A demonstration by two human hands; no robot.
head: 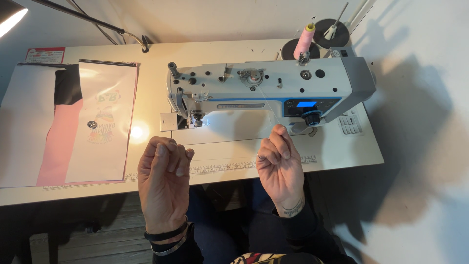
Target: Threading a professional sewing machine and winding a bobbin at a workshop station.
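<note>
My left hand (163, 181) hovers over the table's front edge, fingers curled together, nothing clearly seen in it. My right hand (280, 164) is raised beside it, its fingertips pinched on a thin pale thread (266, 105) that runs up to the white sewing machine (266, 90). The machine's needle area (198, 119) is lit by a small lamp, just beyond my left hand. A pink thread cone (306, 39) stands behind the machine.
A stack of white, pink and black fabric pieces (73, 122) lies at the left of the white table (342, 151). A desk lamp arm (97, 22) reaches across the back left. A ruler strip runs along the table's front edge.
</note>
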